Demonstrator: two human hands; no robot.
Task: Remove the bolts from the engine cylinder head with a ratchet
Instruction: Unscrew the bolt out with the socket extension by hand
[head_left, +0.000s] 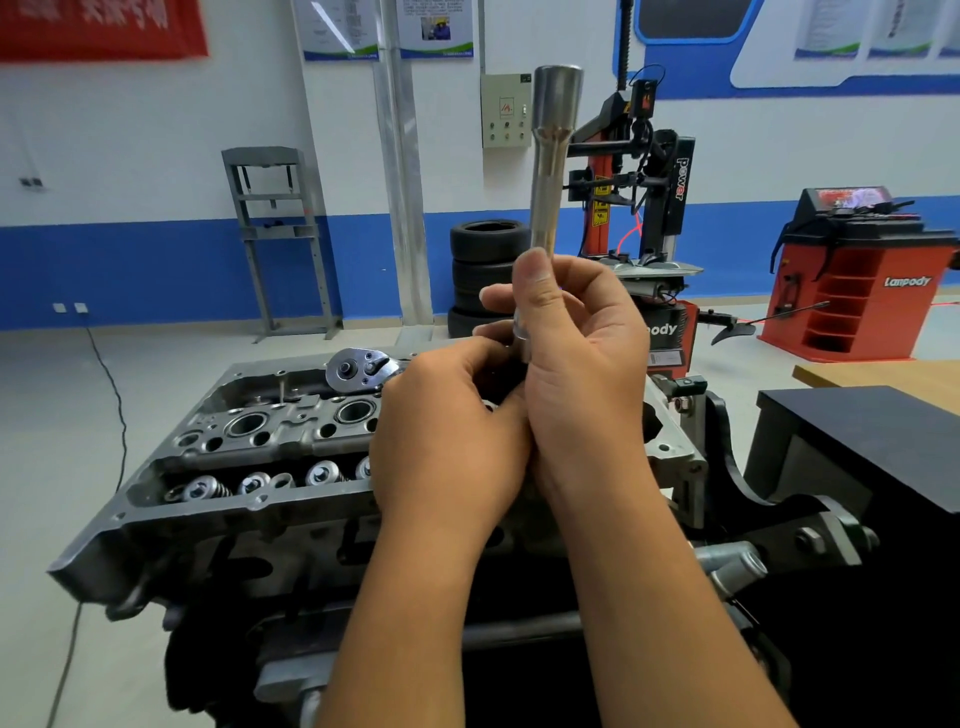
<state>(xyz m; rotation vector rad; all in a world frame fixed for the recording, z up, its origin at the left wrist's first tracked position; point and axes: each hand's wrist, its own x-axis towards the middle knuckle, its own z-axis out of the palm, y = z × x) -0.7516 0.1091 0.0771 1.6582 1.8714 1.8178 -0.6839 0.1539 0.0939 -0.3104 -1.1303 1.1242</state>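
The grey engine cylinder head (249, 447) sits on a stand in front of me, valve springs and round bores showing. My right hand (582, 364) grips a long silver extension bar (551, 171) that points straight up, its wide socket end at the top. My left hand (447, 436) curls around the ratchet handle, which it hides; only the chrome ratchet head (361, 369) sticks out to the left, above the cylinder head. Both hands meet over the right part of the head. One thin bolt (281, 387) stands upright near the far edge.
A black box (857, 447) and a wooden tabletop (883, 371) lie to the right. Behind stand stacked tyres (483, 270), a red tyre changer (639, 182), a red wheel balancer (852, 270) and a grey press frame (280, 239). A black cable (111, 395) runs over the floor at left.
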